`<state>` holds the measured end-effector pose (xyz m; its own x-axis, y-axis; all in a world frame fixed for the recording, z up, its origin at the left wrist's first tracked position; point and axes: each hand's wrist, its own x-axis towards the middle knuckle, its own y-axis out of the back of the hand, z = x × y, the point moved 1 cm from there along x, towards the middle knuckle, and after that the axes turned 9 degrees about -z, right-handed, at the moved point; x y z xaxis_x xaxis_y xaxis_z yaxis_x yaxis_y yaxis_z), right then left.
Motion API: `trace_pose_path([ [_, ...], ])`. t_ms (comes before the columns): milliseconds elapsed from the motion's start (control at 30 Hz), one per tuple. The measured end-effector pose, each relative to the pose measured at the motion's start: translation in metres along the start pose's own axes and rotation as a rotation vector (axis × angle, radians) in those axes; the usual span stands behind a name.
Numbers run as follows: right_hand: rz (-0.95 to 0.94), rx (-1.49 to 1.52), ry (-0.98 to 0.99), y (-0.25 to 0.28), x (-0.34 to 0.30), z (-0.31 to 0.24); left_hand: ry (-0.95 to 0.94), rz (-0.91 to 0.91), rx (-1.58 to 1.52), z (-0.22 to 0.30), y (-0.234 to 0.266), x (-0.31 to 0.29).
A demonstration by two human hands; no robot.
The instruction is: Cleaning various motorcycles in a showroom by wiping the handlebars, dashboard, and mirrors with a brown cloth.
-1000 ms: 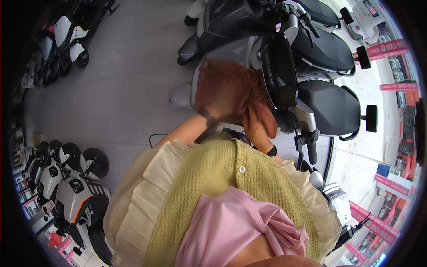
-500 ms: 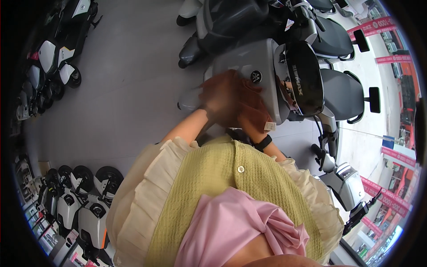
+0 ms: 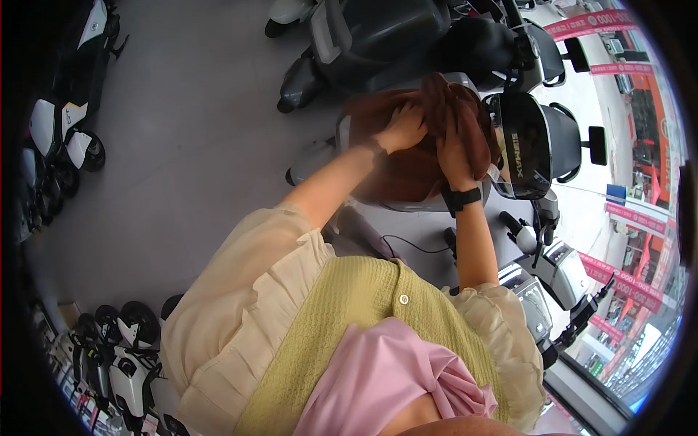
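A brown cloth (image 3: 389, 171) lies spread over the grey front panel of a scooter, with its right part bunched into folds. My left hand (image 3: 404, 129) presses down on the cloth, its fingers bent into the fabric. Close beside it, my right hand (image 3: 454, 154) grips the bunched folds, and a black band circles that wrist. The cloth hides most of the panel; a strip of the grey panel (image 3: 429, 206) shows below the cloth's lower edge. Just to the right sits the scooter's glossy black front piece (image 3: 518, 145).
A dark scooter (image 3: 385, 40) stands close beyond the cloth. White and black scooters (image 3: 131, 378) line the left side, and another white one (image 3: 567, 275) stands at the right. A thin black cable (image 3: 418, 245) hangs near my body. Grey floor (image 3: 196, 131) stretches to the left.
The cloth has gone from a crumpled bundle to lying spread across the panel. My hands have moved up and right, the right one farther along the folds. The view has shifted slightly.
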<state>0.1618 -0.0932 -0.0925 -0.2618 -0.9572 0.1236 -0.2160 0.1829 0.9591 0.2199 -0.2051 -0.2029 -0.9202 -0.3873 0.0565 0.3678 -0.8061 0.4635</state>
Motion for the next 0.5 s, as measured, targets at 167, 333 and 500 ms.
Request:
trace_pose_path([
  [167,0.093,-0.128,0.079,-0.042,0.058,0.035,0.178,0.002,-0.132,-0.043,-0.002,0.057],
  [333,-0.089,0.181,0.038,-0.115,0.09,0.021,0.07,0.484,0.54,-0.14,-0.029,0.015],
  [500,-0.682,1.22,-0.107,-0.061,0.072,-0.079,0.505,-0.326,0.791,-0.221,-0.098,-0.147],
])
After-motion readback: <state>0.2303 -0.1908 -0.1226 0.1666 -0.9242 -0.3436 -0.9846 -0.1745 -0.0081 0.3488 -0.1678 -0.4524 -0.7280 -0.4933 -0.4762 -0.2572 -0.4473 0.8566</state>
